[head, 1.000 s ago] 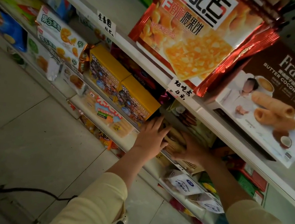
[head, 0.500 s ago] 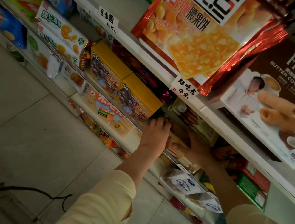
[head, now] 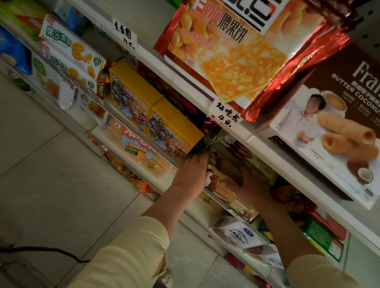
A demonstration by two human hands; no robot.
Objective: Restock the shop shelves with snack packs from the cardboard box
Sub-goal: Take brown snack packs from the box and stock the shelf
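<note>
Grey floor tiles [head: 27, 166] fill the left of the view, with a dark cable [head: 0, 248] trailing across them near the bottom edge. Beside the tiles runs a slanted rack of white shelves [head: 122, 2] packed with snacks. At its left end lie green-and-white biscuit packs [head: 72, 44], one on another, then two yellow boxes [head: 153, 114] side by side (both showing dark printed fronts).

Just right of the yellow boxes, the left hand [head: 192, 172] reaches into the middle shelf, its back to the camera and its fingers tucked out of sight in the shadow, so whether they grip anything cannot be told. Touching it on the right is a snack pack [head: 225, 175] printed with brown biscuits, lying at the shelf's front edge. The right hand [head: 252, 189] rests flat on that pack, fingers straight and pointing toward the left hand. Both forearms wear pale yellow sleeves [head: 127, 264].

Above, a red foil bag [head: 236, 48] leans over the upper shelf lip, and a brown Franzzi box [head: 350, 121] sits right of it.
</note>
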